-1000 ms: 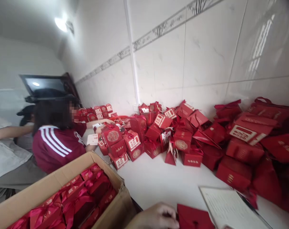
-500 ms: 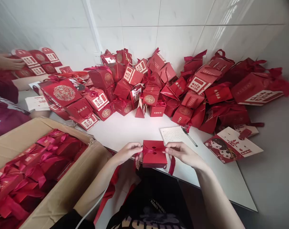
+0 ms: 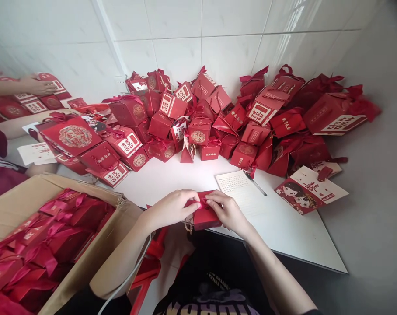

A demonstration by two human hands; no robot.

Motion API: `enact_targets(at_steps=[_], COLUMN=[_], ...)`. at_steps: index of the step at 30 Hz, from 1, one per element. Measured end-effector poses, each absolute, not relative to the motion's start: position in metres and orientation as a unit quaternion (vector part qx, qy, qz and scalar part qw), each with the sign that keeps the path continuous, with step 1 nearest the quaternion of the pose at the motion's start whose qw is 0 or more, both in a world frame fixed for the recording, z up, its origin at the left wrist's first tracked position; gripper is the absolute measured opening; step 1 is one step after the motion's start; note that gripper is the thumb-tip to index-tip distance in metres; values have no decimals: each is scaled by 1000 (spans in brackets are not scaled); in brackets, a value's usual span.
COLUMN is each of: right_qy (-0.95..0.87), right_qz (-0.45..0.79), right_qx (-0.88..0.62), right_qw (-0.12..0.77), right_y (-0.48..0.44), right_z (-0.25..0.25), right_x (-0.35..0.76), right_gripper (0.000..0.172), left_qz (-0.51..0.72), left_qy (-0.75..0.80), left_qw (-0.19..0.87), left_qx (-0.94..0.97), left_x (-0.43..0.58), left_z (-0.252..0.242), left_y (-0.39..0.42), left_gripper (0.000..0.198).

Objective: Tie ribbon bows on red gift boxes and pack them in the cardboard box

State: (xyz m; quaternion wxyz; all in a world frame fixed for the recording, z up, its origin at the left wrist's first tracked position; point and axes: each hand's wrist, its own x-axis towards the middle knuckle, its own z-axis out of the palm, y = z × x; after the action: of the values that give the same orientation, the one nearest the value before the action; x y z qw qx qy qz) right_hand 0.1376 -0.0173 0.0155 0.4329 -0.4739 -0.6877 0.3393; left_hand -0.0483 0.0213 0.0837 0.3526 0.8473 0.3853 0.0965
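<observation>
A small red gift box [image 3: 207, 218] stands at the front edge of the white table, with a twisted cord handle hanging at its left side. Over its top, my left hand [image 3: 182, 205] pinches the dark pink ribbon [image 3: 203, 203] between thumb and fingers. My right hand [image 3: 224, 209] meets it from the other side, its fingers closed on the same ribbon at the middle of the lid. The fingers partly cover the ribbon, so its knot cannot be made out.
Red gift boxes [image 3: 200, 131] are heaped along the tiled wall. A notepad [image 3: 236, 186] with a pen [image 3: 255, 183] lies behind my right hand, and a printed card box [image 3: 303, 192] sits further right. At left is a cardboard carton [image 3: 96, 236] of ribboned boxes; beyond it, a co-worker's hands [image 3: 37, 85].
Both hands have come together from the box's two sides to the middle of its lid, drawing the ribbon in. The view has shifted slightly. The co-worker's hand has moved over the far-left boxes.
</observation>
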Motion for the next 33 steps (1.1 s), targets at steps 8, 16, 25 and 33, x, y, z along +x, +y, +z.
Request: enact_targets(at_steps=[8,16,25,33], right_qy=[-617,-652,-555,-561], right_qz=[373,344,414,358], right_qx=[-525,-501,-516,-553], right_qw=[452,453,504,501], right_y=[-16,-16,-16,-20], right_z=[13,11,5,9], right_x=[133,133,129,126], right_gripper=[21,16,15,9], left_qz=[71,72,180,290], left_qy=[284,277,326,331], left_qw=[242,368,388,340], left_qx=[925,885,843,831], left_x=[-33,-20,-37,-40], left_z=[93,94,47,28], left_y=[36,61,62,21], left_gripper=[21,12,9,12])
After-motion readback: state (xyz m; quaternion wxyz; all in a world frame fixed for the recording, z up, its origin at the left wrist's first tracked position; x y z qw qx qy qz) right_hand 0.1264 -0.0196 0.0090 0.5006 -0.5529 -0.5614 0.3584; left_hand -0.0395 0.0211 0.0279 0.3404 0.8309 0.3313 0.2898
